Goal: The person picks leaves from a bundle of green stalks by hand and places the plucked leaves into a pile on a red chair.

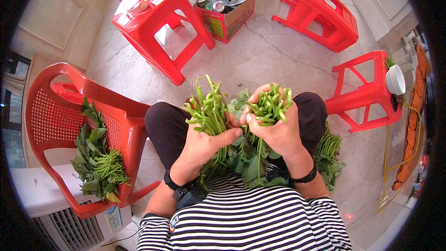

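My left hand (204, 141) is wrapped around a bunch of leafy green stems (210, 109), their cut ends pointing up and away from me. A second bunch of green stems (270, 106) sits in my right hand (278, 130), with the thumb and fingers curled around it. The hands are close together above my lap. Broad green leaves (256, 170) from the bunches hang below the hands, against my striped shirt. Dark bands circle both wrists.
To the left, a red plastic armchair (134, 139) bears more leafy stems (108, 167). Another pile of greens (327, 157) lies on the floor by my right knee. Red stools (181, 64) (376, 101) and a carton of cans (226, 24) stand around. A white appliance (41, 188) is behind the chair.
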A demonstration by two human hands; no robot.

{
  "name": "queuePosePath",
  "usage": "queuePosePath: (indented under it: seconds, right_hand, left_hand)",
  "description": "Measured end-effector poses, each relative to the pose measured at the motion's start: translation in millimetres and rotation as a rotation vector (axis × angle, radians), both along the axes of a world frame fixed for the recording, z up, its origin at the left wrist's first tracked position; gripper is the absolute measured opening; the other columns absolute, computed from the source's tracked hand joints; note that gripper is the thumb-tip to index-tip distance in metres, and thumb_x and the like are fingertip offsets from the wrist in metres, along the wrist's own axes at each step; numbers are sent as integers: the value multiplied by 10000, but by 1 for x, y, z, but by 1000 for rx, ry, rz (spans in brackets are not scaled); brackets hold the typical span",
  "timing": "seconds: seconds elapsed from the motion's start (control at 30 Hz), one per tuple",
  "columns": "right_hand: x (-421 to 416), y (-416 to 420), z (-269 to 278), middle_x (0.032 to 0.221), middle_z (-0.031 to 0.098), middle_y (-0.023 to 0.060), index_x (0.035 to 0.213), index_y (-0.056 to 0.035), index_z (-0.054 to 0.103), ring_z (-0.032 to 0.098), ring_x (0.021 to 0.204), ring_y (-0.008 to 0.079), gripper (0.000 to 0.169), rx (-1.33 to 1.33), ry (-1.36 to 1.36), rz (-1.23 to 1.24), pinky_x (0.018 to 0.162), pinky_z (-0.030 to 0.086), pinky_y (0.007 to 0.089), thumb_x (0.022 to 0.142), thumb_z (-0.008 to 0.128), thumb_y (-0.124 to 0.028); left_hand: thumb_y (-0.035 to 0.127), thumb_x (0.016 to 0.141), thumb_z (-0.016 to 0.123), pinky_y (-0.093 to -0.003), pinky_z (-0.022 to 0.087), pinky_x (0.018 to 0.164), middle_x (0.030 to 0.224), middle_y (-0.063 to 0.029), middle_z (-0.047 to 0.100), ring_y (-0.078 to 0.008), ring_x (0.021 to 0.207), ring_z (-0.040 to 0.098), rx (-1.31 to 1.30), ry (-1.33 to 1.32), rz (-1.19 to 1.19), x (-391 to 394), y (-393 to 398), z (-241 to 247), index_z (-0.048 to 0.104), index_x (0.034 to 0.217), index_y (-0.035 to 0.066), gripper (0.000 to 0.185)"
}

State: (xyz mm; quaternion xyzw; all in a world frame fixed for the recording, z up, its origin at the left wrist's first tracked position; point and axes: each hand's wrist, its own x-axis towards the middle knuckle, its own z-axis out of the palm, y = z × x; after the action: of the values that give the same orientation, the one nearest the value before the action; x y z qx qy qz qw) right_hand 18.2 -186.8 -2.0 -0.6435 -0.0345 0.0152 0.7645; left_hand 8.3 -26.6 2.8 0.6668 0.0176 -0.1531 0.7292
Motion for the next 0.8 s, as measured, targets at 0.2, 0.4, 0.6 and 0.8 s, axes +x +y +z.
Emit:
queuePosePath:
  seconds: [0.2, 0.4, 0.6, 0.8]
  right_hand:
    - [-1, 1, 1, 789, 574, 2, 902, -41, 510, 554, 706, 58, 293, -20, 6, 17, 645, 464, 215, 670, 685, -1]
    - [-2, 3, 3, 798, 565, 13, 902, -49, 498, 553, 723, 73, 311, -130, -30, 5, 649, 457, 225, 659, 684, 7]
    - [-3, 5, 7, 816, 542, 25, 934, -39, 470, 560, 738, 102, 261, -268, -181, -28, 681, 465, 245, 723, 592, 55]
    - [-3, 1, -4, 820, 552, 31, 946, -35, 469, 582, 745, 111, 288, 5, -50, -53, 675, 475, 253, 709, 603, 57]
  left_hand:
    - [3, 695, 704, -214, 410, 571, 721, 21, 552, -60, 649, 501, 77, -34, 20, 0, -3, 3, 565, 769, 25, 158]
    - [-18, 685, 692, -208, 423, 561, 731, 9, 580, -56, 642, 522, 62, -85, 48, -2, -6, 2, 585, 783, 13, 148]
    - [-22, 686, 686, -205, 433, 569, 716, 10, 579, -60, 633, 525, 67, -104, 66, 0, -8, 1, 584, 781, 9, 143]
    - [-8, 698, 690, -220, 449, 628, 756, 8, 579, -75, 689, 545, 98, -55, 147, 0, -1, 2, 577, 820, 28, 169]
